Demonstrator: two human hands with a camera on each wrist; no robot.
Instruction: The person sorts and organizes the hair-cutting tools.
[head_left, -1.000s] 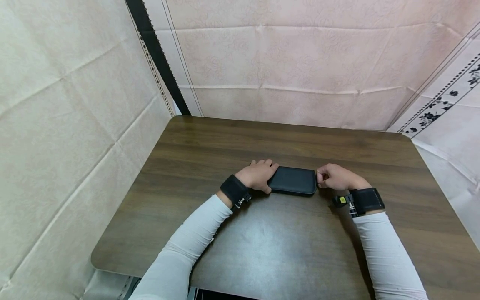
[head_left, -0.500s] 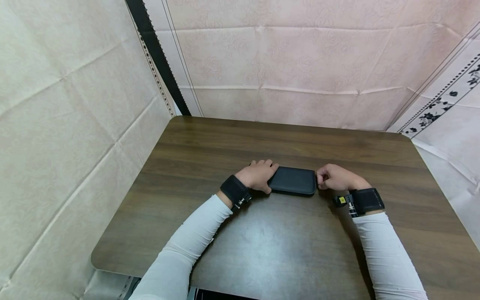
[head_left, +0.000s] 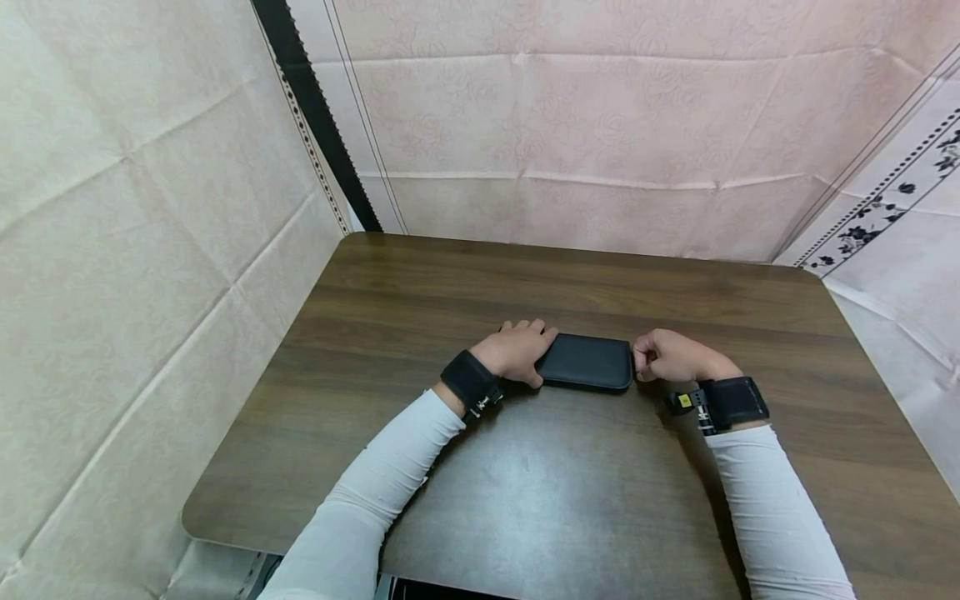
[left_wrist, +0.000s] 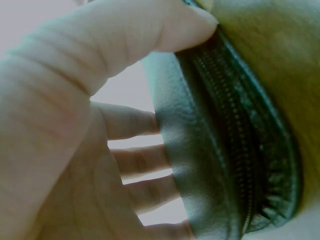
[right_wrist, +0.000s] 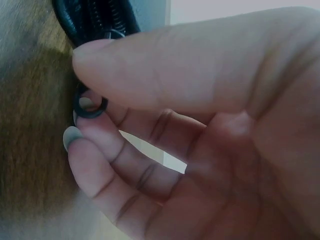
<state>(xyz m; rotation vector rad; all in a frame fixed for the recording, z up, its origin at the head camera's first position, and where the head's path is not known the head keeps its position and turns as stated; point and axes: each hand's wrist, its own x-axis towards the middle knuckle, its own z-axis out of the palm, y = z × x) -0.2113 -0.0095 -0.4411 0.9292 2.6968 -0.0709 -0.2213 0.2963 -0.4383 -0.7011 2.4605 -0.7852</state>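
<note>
A black zip-up wallet [head_left: 587,362] lies flat on the wooden table [head_left: 555,492], between both hands. My left hand [head_left: 516,352] grips its left end, thumb at the near edge and fingers across the far side. In the left wrist view the zip teeth [left_wrist: 241,145] run along the wallet's side, and the two edges stand slightly apart. At the right end, my right hand [head_left: 678,353] pinches the zip pull between thumb and curled fingers. A black ring [right_wrist: 91,114] on the pull pokes out below the thumb; the rest of the pull is hidden.
Cream patterned cloth [head_left: 600,117] hangs behind the table, with more cloth [head_left: 135,275] on the left side. The table's back edge runs beyond the hands. Black bands [head_left: 735,402] with small cameras sit on both wrists.
</note>
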